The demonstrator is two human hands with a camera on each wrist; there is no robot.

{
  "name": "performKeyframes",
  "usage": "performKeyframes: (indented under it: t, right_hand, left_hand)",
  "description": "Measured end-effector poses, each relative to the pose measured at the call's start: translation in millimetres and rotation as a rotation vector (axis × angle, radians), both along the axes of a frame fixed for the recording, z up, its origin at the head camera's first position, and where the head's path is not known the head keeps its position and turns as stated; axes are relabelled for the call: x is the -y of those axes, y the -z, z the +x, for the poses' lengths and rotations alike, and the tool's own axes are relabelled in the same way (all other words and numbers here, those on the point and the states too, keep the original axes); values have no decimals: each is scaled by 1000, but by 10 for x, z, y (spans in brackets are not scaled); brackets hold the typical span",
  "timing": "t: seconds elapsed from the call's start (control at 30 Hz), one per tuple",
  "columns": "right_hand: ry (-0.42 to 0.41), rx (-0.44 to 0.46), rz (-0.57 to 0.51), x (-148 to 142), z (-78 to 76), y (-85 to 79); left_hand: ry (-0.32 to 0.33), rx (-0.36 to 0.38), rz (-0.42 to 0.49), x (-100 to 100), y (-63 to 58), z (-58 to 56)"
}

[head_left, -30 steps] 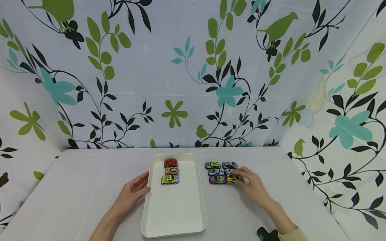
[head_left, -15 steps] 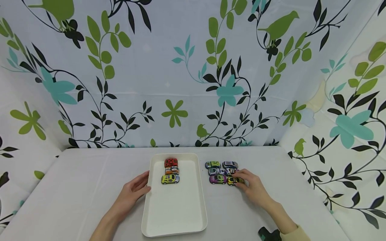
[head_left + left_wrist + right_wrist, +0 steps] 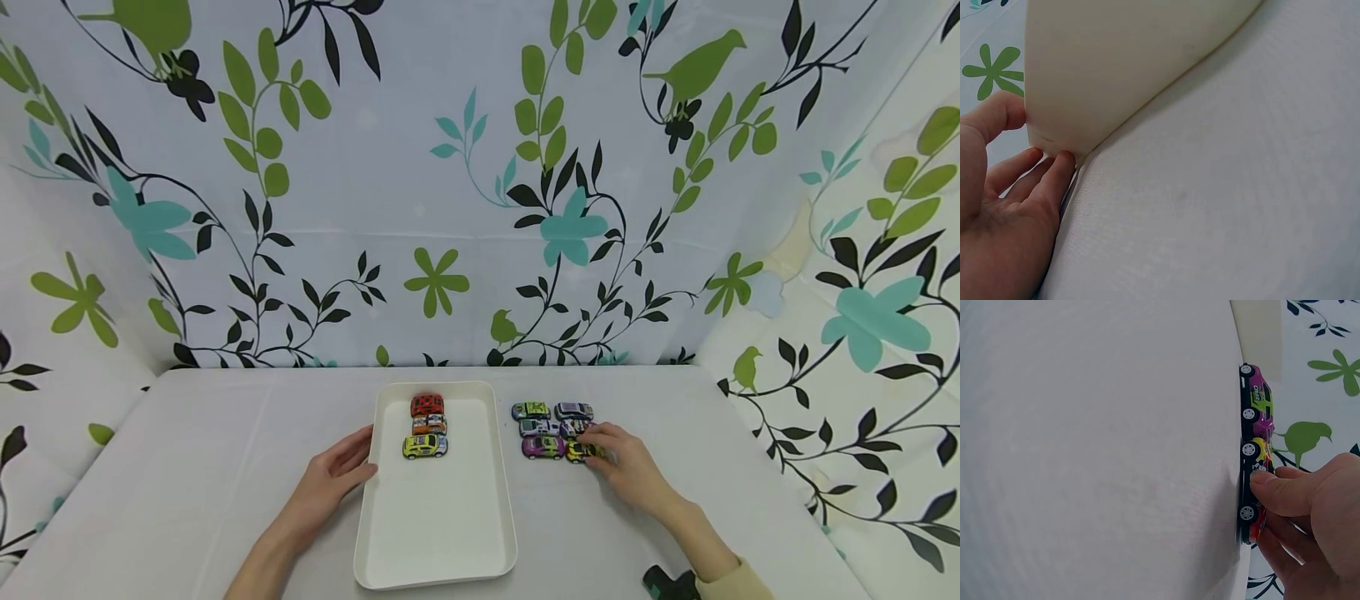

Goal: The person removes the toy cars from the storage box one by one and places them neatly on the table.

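Observation:
My left hand [image 3: 333, 472] holds the left side of a white rectangular tray [image 3: 435, 533]; in the left wrist view its thumb [image 3: 1007, 114] is at the rim and its fingertips [image 3: 1066, 157] meet the outer wall. In the tray's far part stand a red toy car [image 3: 427, 404], an orange-and-white one [image 3: 430, 425] and a yellow one [image 3: 424, 447]. To the right of the tray, my right hand [image 3: 630, 467] pinches a yellow, black and red toy car [image 3: 1254, 481] between thumb and fingers, low at the table. A purple-and-green toy car [image 3: 543, 447] sits end to end with it.
Behind these are more toy cars in rows: a green one [image 3: 531, 410], a silver one [image 3: 539, 427], a dark-and-white one [image 3: 574, 411] and a partly covered one [image 3: 573, 427]. A black object [image 3: 670, 583] lies by the right sleeve. Patterned cloth [image 3: 480, 208] walls the table.
The fingers of my right hand have drawn the yellow-and-black car slightly toward me, apart from the car behind it. My left hand and the tray stay in place.

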State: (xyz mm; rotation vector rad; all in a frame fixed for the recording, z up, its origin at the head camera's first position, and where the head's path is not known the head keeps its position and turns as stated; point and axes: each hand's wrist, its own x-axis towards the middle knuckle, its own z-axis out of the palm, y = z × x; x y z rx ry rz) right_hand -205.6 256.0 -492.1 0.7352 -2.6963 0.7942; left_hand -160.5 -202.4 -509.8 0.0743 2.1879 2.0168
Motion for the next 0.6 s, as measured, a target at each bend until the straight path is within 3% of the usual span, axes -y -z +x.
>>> performKeyframes:
  t: [0.6]
  right_hand:
    - [27,30,19,16,23,-8]
  left_hand:
    - [-9,-7,11,-18,5,8]
